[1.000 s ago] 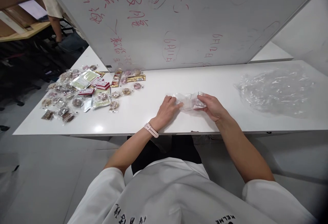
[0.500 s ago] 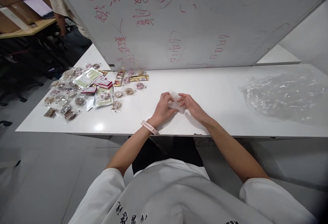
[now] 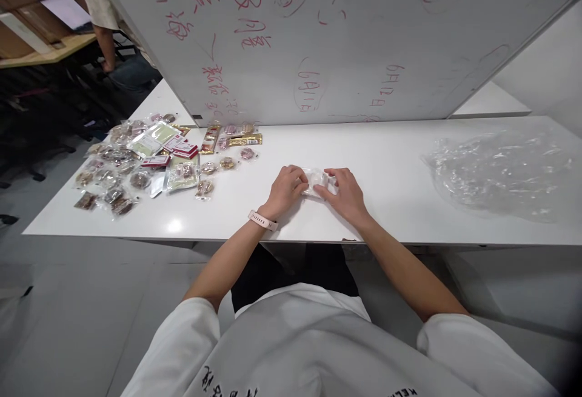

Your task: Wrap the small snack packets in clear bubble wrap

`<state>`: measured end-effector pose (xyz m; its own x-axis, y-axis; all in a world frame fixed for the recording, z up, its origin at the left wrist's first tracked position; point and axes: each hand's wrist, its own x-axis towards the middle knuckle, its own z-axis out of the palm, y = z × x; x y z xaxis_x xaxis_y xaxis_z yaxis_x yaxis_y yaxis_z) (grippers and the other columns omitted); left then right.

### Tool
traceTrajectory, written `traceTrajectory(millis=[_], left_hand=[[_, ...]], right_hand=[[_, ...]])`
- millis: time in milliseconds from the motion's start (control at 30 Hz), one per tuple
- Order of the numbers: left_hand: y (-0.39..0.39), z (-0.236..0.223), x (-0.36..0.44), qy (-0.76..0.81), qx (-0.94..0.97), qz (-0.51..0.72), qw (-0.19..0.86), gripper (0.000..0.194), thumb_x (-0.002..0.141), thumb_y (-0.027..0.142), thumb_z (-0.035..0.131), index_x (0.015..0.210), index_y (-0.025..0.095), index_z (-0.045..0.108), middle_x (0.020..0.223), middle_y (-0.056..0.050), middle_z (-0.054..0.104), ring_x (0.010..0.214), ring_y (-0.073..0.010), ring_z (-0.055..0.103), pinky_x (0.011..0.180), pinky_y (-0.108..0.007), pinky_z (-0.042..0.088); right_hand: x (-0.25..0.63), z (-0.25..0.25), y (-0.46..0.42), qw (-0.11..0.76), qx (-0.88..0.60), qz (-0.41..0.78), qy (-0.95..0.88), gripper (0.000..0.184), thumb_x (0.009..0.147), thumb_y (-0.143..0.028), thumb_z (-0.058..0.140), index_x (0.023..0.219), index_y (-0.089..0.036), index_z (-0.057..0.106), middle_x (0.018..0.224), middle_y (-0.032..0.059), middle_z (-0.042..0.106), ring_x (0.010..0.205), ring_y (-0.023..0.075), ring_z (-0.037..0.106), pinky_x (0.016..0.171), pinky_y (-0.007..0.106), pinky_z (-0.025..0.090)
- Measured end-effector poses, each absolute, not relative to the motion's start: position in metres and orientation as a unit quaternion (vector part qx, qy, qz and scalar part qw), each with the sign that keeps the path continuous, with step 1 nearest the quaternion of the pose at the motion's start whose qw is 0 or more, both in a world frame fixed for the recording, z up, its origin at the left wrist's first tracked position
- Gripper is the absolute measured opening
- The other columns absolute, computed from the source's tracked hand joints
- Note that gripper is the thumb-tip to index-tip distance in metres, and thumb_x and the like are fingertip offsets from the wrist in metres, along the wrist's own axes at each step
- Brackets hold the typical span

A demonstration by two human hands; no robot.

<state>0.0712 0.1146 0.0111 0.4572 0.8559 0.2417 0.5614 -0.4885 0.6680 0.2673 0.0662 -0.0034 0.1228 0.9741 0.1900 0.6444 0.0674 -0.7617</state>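
Observation:
Between my hands, just above or on the white table [image 3: 391, 203], is a clear, whitish plastic bag [image 3: 315, 179], crumpled and small. My left hand [image 3: 287, 191] grips its left side with bent fingers, a pale pink band around the wrist. The right side is pinched by my right hand [image 3: 344, 193], thumb pointing left across the plastic. Whether anything lies inside the bag I cannot make out. Left of my hands, the closest items are small wrapped snacks [image 3: 205, 188] and a gold stick packet [image 3: 245, 140].
A heap of wrapped snacks [image 3: 140, 179], foil pouches [image 3: 152, 139] and red-and-white boxes [image 3: 185, 150] covers the table's left end. Loose clear plastic bags [image 3: 500, 173] spread over the right. A whiteboard [image 3: 282, 39] stands along the back edge. Another person [image 3: 131, 73] is at the far left.
The bag has turned from upright and folded to lying more sideways between my hands. My right hand has shifted its grip, its thumb now across the plastic. The view moved slightly.

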Motion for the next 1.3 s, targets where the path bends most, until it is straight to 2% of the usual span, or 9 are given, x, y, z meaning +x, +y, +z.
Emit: traceTrajectory(millis=[167, 367, 467, 567, 633, 800, 933, 1167, 1300], left_hand=[[0.130, 0.009, 0.068, 0.490, 0.763, 0.268, 0.326, 0.089, 0.076, 0.028, 0.079, 0.152, 0.017, 0.036, 0.143, -0.021, 0.051, 0.129, -0.0349, 0.051, 0.100, -0.050, 0.049], [0.149, 0.014, 0.059, 0.397, 0.730, 0.219, 0.511, 0.113, 0.066, 0.025, 0.085, 0.159, 0.018, 0.023, 0.115, -0.013, 0.069, 0.097, -0.0247, 0.067, 0.082, -0.039, 0.056], [0.149, 0.012, 0.062, 0.364, 0.701, 0.238, 0.565, 0.099, 0.060, 0.021, 0.088, 0.148, 0.018, 0.044, 0.104, -0.009, 0.072, 0.088, -0.0218, 0.069, 0.077, -0.037, 0.058], [0.140, 0.011, 0.074, 0.371, 0.700, 0.292, 0.536, 0.046, 0.066, 0.022, 0.084, 0.109, 0.015, 0.068, 0.092, -0.005, 0.074, 0.080, -0.0194, 0.069, 0.073, -0.035, 0.058], [0.132, 0.012, 0.086, 0.354, 0.733, 0.371, 0.446, 0.022, 0.075, 0.023, 0.078, 0.093, 0.016, 0.069, 0.092, -0.006, 0.074, 0.084, -0.0196, 0.070, 0.077, -0.037, 0.058], [0.119, 0.020, 0.113, 0.192, 0.837, 0.456, 0.232, 0.001, 0.090, 0.020, 0.066, 0.091, 0.019, 0.066, 0.102, -0.008, 0.076, 0.120, -0.0232, 0.065, 0.099, -0.046, 0.055], [0.119, 0.024, 0.132, 0.093, 0.869, 0.463, 0.147, 0.004, 0.095, 0.022, 0.063, 0.091, 0.020, 0.064, 0.106, -0.008, 0.076, 0.124, -0.0221, 0.064, 0.100, -0.045, 0.055], [0.114, 0.026, 0.168, 0.089, 0.879, 0.461, 0.083, 0.012, 0.098, 0.015, 0.053, 0.100, 0.022, 0.063, 0.126, -0.009, 0.070, 0.136, -0.0224, 0.054, 0.109, -0.049, 0.049], [0.105, 0.019, 0.170, 0.198, 0.851, 0.474, 0.107, 0.035, 0.098, 0.012, 0.046, 0.130, 0.022, 0.052, 0.149, -0.016, 0.052, 0.145, -0.0254, 0.043, 0.110, -0.052, 0.047]], right_hand=[[0.271, 0.000, 0.065, 0.295, -0.661, 0.216, -0.656, 0.043, 0.080, -0.059, 0.069, 0.102, -0.022, 0.063, 0.106, 0.0070, 0.065, 0.100, 0.0264, 0.058, 0.097, 0.050, 0.038], [0.268, -0.002, 0.066, 0.413, -0.582, 0.349, -0.607, 0.043, 0.074, -0.042, 0.075, 0.107, -0.023, 0.055, 0.112, 0.0060, 0.063, 0.096, 0.0207, 0.060, 0.086, 0.039, 0.049], [0.261, -0.003, 0.063, 0.475, -0.533, 0.375, -0.591, 0.038, 0.074, -0.036, 0.072, 0.106, -0.024, 0.055, 0.113, 0.0051, 0.061, 0.095, 0.0187, 0.061, 0.085, 0.037, 0.053], [0.260, -0.001, 0.065, 0.540, -0.503, 0.342, -0.582, 0.032, 0.072, -0.033, 0.071, 0.100, -0.026, 0.057, 0.107, 0.0036, 0.061, 0.098, 0.0190, 0.061, 0.094, 0.039, 0.052], [0.267, 0.004, 0.069, 0.568, -0.482, 0.361, -0.561, 0.034, 0.069, -0.035, 0.072, 0.099, -0.026, 0.057, 0.103, 0.0040, 0.063, 0.101, 0.0206, 0.063, 0.099, 0.041, 0.051], [0.306, 0.017, 0.065, 0.581, -0.442, 0.513, -0.452, 0.037, 0.080, -0.052, 0.063, 0.106, -0.025, 0.063, 0.120, 0.0083, 0.066, 0.116, 0.0233, 0.062, 0.101, 0.043, 0.053], [0.327, 0.019, 0.048, 0.445, -0.467, 0.633, -0.428, 0.050, 0.081, -0.062, 0.068, 0.108, -0.021, 0.068, 0.109, 0.0104, 0.071, 0.099, 0.0231, 0.067, 0.081, 0.040, 0.061], [0.341, 0.039, 0.036, 0.476, -0.500, 0.590, -0.418, 0.042, 0.080, -0.059, 0.072, 0.094, -0.020, 0.069, 0.090, 0.0059, 0.071, 0.082, 0.0197, 0.066, 0.074, 0.035, 0.056], [0.395, 0.070, 0.050, 0.529, -0.631, 0.285, -0.491, 0.029, 0.081, -0.047, 0.074, 0.081, -0.019, 0.064, 0.078, 0.0031, 0.066, 0.079, 0.0190, 0.065, 0.075, 0.036, 0.053]])
